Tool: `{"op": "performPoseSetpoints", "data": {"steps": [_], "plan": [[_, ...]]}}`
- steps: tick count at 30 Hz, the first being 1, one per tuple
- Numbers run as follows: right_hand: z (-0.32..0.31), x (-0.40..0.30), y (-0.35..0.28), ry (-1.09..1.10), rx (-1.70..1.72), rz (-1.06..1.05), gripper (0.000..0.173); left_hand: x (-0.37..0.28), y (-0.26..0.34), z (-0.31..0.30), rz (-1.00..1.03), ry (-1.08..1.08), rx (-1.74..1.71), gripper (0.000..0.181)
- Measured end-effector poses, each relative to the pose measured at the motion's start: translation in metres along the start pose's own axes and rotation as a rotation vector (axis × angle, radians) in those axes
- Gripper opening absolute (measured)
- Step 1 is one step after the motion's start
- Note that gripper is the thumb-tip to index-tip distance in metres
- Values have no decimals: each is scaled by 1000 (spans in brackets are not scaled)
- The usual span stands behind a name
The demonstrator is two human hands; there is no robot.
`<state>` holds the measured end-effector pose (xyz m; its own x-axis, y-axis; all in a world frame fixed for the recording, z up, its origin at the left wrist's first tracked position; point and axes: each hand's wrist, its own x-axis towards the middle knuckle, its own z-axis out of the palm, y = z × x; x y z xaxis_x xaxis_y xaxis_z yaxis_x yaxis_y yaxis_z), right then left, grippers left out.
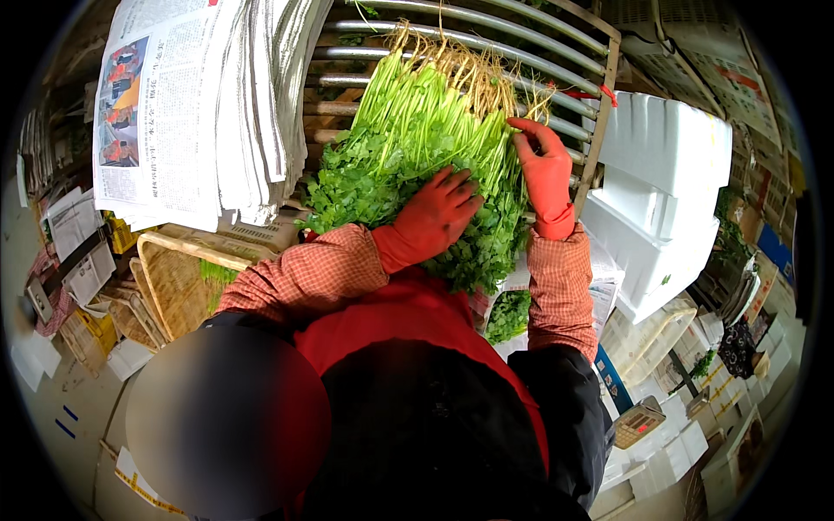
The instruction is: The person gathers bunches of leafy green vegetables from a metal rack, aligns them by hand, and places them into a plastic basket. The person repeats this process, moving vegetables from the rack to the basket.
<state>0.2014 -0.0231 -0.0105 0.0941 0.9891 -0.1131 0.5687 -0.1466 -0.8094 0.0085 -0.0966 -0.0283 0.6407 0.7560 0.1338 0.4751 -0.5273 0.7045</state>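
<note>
A wide heap of coriander [365, 153] with pale green stems lies on a metal-bar rack [567, 71]. Its tan roots [475, 75] point away from me and its leaves face my body. My left hand [430, 215], in a red rubber glove, rests palm down on the leaves with its fingers a little apart. At the right edge of the stems is my right hand [547, 166], gloved the same way. Its index finger and thumb are apart beside the stems near the roots, and no stem shows clearly between them.
A thick stack of newspapers [189, 117] stands left of the coriander. White foam boxes [658, 163] are piled at the right. Below left is a woven tray [172, 286] with a wooden rim. A scale [640, 422] sits lower right. More greens [508, 316] lie by newspaper under my right forearm.
</note>
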Motion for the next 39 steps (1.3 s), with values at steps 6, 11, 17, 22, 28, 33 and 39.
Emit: {"op": "performPoseSetpoints", "data": {"steps": [6, 11, 17, 22, 28, 33, 39], "plan": [[-5, -3, -4, -115, -93, -106, 22, -2, -1, 2, -2, -6, -3, 38], [-10, 3, -4, -118, -152, -137, 24, -3, -4, 3, 0, 8, -14, 39], [6, 7, 2, -269, -448, -376, 16, -2, -3, 6, 8, 1, 18, 38], [5, 52, 27, -119, -83, 15, 15, -3, -4, 9, -5, -14, 5, 37], [-36, 128, 78, 379, 689, 311, 25, -3, -5, 12, 5, -7, 17, 37], [-42, 79, 41, -82, 110, 200, 36, -4, -5, 13, -14, -16, -9, 38], [18, 54, 26, -100, -491, -440, 21, -4, -6, 12, 11, -26, -5, 41]]}}
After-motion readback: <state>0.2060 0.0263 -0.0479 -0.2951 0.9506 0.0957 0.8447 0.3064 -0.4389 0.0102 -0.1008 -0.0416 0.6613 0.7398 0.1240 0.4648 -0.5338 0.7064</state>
